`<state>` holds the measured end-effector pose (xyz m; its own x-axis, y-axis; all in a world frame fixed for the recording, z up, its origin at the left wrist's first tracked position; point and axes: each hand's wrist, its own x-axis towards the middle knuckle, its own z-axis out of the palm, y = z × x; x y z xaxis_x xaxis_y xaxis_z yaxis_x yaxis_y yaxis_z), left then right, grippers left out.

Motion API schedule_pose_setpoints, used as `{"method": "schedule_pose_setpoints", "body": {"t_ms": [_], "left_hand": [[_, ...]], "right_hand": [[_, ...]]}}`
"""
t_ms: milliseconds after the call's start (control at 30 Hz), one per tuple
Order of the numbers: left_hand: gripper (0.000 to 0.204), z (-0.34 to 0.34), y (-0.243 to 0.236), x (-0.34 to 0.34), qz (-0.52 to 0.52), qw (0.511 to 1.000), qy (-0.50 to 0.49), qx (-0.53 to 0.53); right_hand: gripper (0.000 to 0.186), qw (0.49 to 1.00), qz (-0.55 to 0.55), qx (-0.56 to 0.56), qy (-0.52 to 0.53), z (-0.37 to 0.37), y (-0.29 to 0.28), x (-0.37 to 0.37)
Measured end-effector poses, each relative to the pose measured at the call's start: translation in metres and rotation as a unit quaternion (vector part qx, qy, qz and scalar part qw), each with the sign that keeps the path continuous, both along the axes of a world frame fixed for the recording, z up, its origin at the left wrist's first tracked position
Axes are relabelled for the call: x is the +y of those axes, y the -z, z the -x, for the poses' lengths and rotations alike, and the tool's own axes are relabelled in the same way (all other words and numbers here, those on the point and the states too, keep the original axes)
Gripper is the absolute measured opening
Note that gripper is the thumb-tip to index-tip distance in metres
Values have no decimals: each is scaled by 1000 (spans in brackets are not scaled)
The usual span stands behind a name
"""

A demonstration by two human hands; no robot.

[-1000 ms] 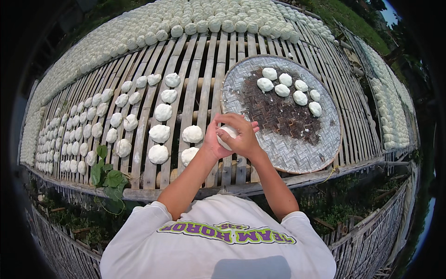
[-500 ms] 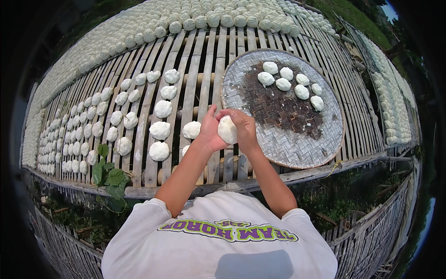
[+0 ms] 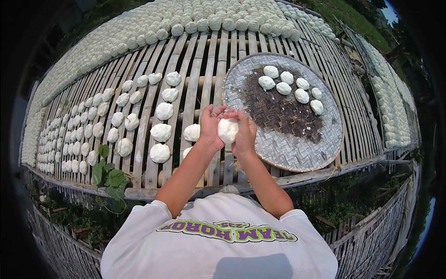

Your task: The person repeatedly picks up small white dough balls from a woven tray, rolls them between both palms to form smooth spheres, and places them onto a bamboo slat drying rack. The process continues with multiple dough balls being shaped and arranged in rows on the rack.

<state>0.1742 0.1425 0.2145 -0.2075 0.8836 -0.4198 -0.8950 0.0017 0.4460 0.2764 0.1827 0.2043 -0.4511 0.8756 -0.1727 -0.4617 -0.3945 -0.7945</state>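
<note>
A rounded white lump point(image 3: 227, 131), doughy or starchy in look, is cupped between my two hands above the bamboo slats. Against its left side lies my left hand point(image 3: 210, 125), palm inward, with the fingertips pointing away from me. My right hand point(image 3: 245, 134) wraps round the lump's right side, and its fingers curl over the far edge. Just left of my left wrist, a similar white lump point(image 3: 192, 132) rests on the slats, and another is partly hidden by my forearm. A round woven tray point(image 3: 297, 160) sits right of my hands, holding several white lumps point(image 3: 302, 96).
The slatted bamboo rack point(image 3: 197, 88) has gaps between its strips. Rows of smaller lumps point(image 3: 75, 135) lie at left, and dense rows point(image 3: 204, 24) fill the far side. A leafy vine point(image 3: 114, 177) climbs over the near edge. Another loaded rack point(image 3: 392, 107) stands at right.
My right fingers have shifted from over the lump's top to its right side and far edge, showing more of it. The lump has turned or moved slightly between my palms.
</note>
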Motion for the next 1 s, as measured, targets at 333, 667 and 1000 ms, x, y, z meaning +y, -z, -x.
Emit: {"method": "schedule_pose_setpoints", "body": {"t_ms": [333,667,1000], "left_hand": [[71,-6,-14,-11,-103,991,43,-69],[71,-10,-18,-9,-116,980,102,-126],[68,-12,-22,-17,97,991,-79,51]], "right_hand": [[41,955,-292,-22,52,-10,-7,-31],[51,911,-396,-96,-59,-18,-45,-7],[33,984,147,93,22,-11,-15,-22]]}}
